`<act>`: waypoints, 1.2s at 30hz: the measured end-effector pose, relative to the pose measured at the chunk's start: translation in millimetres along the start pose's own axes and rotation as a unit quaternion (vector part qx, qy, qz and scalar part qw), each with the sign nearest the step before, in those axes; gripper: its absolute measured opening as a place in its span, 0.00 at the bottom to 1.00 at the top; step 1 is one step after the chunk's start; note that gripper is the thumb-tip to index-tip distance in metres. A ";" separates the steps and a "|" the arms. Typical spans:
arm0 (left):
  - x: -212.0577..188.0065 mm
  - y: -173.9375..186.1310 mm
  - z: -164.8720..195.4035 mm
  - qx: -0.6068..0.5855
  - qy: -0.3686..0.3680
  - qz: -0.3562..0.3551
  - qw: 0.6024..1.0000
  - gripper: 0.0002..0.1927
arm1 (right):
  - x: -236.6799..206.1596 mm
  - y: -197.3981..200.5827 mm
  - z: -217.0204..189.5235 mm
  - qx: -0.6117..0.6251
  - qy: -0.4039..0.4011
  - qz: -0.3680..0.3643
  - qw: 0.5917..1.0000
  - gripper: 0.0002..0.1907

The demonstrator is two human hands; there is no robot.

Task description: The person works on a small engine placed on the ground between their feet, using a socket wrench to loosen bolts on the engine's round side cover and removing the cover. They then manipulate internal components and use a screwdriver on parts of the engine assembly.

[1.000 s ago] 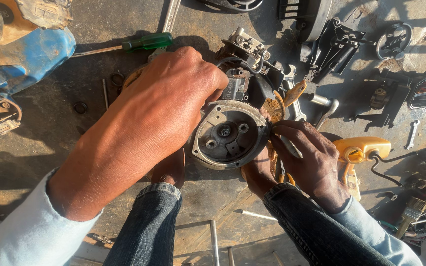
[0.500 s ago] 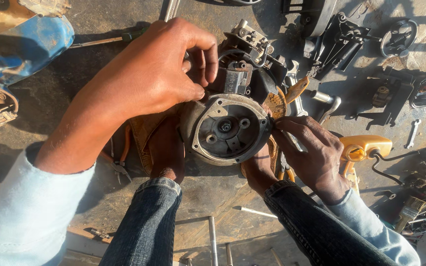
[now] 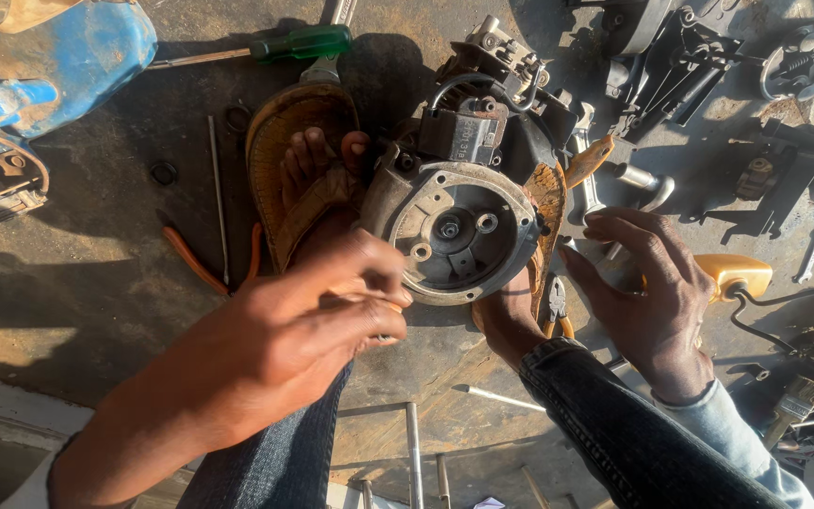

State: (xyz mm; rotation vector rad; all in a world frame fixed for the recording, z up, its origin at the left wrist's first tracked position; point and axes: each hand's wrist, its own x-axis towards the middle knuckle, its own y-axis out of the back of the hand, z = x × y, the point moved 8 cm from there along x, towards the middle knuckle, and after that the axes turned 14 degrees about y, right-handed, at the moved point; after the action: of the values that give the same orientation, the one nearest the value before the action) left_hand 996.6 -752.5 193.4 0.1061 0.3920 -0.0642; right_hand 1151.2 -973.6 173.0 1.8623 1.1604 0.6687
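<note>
A small grey engine [image 3: 454, 231] with a round cover plate lies on the ground, wedged between my two feet. The left foot [image 3: 317, 165] rests in a brown sandal; the right foot [image 3: 509, 320] presses the engine's near right side. My left hand [image 3: 313, 330] hovers just below and left of the cover, fingers curled together; whether it pinches something small I cannot tell. My right hand [image 3: 652, 292] hangs to the right of the engine with fingers spread, holding nothing, above a yellow-handled tool [image 3: 735, 273] and small pliers [image 3: 554, 306].
A green-handled screwdriver [image 3: 299, 44] lies at the top. A blue machine part [image 3: 58, 57] is at the upper left, orange-handled pliers [image 3: 202, 269] on the left. Dark metal parts [image 3: 680, 57] and a wrench [image 3: 812, 253] lie scattered at the right. Thin rods [image 3: 414, 443] lie near me.
My left hand has pulled back from the top of the engine toward me, uncovering the sandalled foot. My right hand has let go near the engine's edge and spread open further right.
</note>
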 end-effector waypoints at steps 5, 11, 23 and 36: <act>-8.0 -34.2 -12.5 0.199 -0.152 -0.038 0.967 0.13 | -15.7 1.6 4.7 -0.007 -0.029 -0.003 1.000 0.21; -15.5 -61.8 -6.4 0.367 -0.292 -0.027 0.883 0.15 | -32.8 -8.6 13.8 -0.016 -0.057 -0.040 0.997 0.24; -18.3 -79.3 -30.1 0.519 -0.312 -0.085 0.791 0.14 | -33.8 -19.4 14.4 -0.023 -0.047 -0.070 0.996 0.23; -18.5 -75.0 -34.5 0.546 -0.280 -0.113 0.782 0.13 | -25.2 2.3 17.2 -0.026 -0.064 -0.003 0.998 0.20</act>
State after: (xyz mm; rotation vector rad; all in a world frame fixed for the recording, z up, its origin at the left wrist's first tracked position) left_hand 960.2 -822.2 162.0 1.1731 -0.2864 -0.5533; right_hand 1154.6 -1003.1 165.6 1.8289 1.0573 0.5628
